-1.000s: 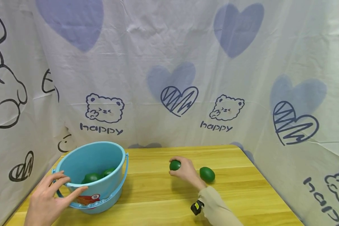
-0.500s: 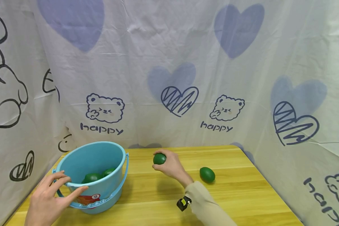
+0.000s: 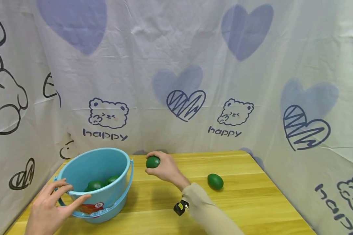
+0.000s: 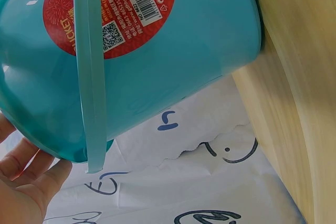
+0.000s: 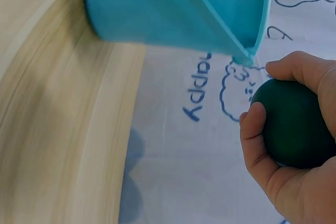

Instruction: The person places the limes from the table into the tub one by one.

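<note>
My right hand [image 3: 166, 168] holds a smooth, dark green lime [image 3: 153, 162] above the table, right of the bucket. Thumb and fingers curl round the lime [image 5: 294, 124] in the right wrist view. A light blue bucket [image 3: 117, 191] with a red label stands on the left, its handle hanging down at the front. My left hand [image 3: 48, 205] grips the bucket's near left rim. Two green limes [image 3: 94, 186] show inside the bucket, partly hidden by its wall. Another lime [image 3: 215, 181] lies on the table to the right.
The wood-grain table [image 3: 253, 202] ends at the back against a white cloth [image 3: 153, 39] printed with hearts and bears. More cloth hangs at both sides. A small black device [image 3: 180, 207] is worn at my right wrist.
My right hand has carried its lime leftward and slightly up, away from the lime on the table and closer to the bucket. The left hand and bucket have stayed in place.
</note>
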`<control>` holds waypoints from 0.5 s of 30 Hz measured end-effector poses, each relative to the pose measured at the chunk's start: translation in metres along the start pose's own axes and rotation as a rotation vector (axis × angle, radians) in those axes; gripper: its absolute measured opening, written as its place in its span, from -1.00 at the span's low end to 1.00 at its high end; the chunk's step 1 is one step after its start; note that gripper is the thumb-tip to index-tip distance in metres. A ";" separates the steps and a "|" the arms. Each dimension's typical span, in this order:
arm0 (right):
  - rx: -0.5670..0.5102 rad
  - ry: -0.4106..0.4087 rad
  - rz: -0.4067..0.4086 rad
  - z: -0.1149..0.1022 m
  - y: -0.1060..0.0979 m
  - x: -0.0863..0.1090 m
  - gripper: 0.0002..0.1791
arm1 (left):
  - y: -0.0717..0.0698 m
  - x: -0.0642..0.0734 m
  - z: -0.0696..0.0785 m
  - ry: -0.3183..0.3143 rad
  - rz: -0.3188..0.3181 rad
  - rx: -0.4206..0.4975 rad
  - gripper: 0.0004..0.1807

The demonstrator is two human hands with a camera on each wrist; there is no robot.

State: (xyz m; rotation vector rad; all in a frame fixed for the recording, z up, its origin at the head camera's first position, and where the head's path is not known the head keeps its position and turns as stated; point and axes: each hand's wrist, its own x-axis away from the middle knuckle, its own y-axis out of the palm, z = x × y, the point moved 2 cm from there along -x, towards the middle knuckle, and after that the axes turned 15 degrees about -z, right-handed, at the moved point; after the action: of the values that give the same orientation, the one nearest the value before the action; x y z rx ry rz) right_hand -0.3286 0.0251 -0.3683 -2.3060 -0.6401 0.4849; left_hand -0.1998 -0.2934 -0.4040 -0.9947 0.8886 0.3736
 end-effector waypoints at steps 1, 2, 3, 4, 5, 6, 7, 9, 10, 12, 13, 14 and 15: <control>-0.015 -0.003 -0.006 -0.003 0.001 -0.002 -0.56 | 0.000 0.000 0.001 -0.007 -0.004 -0.001 -0.30; -0.029 -0.007 -0.011 -0.006 0.002 -0.003 -0.56 | -0.001 -0.001 0.002 -0.015 -0.009 -0.004 -0.31; -0.042 -0.011 -0.014 -0.009 0.003 -0.005 -0.56 | -0.001 -0.001 0.003 -0.021 -0.013 -0.006 -0.32; -0.044 -0.012 -0.017 -0.012 0.005 -0.006 -0.56 | -0.002 -0.001 0.003 -0.027 -0.018 -0.007 -0.33; -0.045 -0.016 -0.020 -0.015 0.006 -0.007 -0.56 | -0.002 -0.001 0.004 -0.030 -0.021 -0.009 -0.34; -0.048 -0.021 -0.023 -0.019 0.007 -0.007 -0.56 | -0.002 -0.001 0.005 -0.032 -0.023 -0.010 -0.35; -0.046 -0.029 -0.022 -0.022 0.009 -0.009 -0.56 | -0.002 -0.001 0.005 -0.034 -0.025 -0.011 -0.35; -0.045 -0.043 -0.025 -0.029 0.011 -0.011 -0.55 | -0.002 -0.001 0.005 -0.031 -0.025 -0.011 -0.35; -0.045 -0.051 -0.028 -0.032 0.012 -0.012 -0.55 | -0.002 -0.001 0.005 -0.031 -0.026 -0.012 -0.35; -0.063 -0.065 -0.034 -0.038 0.015 -0.015 -0.55 | -0.002 -0.001 0.005 -0.031 -0.029 -0.013 -0.35; -0.071 -0.068 -0.039 -0.041 0.015 -0.017 -0.54 | -0.002 -0.001 0.005 -0.030 -0.029 -0.014 -0.35; -0.079 -0.069 -0.049 -0.044 0.016 -0.019 -0.52 | -0.002 -0.001 0.004 -0.028 -0.029 -0.013 -0.35; -0.092 -0.069 -0.058 -0.048 0.017 -0.020 -0.49 | -0.002 -0.001 0.004 -0.028 -0.031 -0.013 -0.36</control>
State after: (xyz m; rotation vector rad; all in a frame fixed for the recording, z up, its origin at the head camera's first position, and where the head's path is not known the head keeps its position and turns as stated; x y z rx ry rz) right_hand -0.3160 -0.0221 -0.3437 -2.3577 -0.7758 0.5195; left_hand -0.1972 -0.2906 -0.4013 -1.0117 0.8451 0.3661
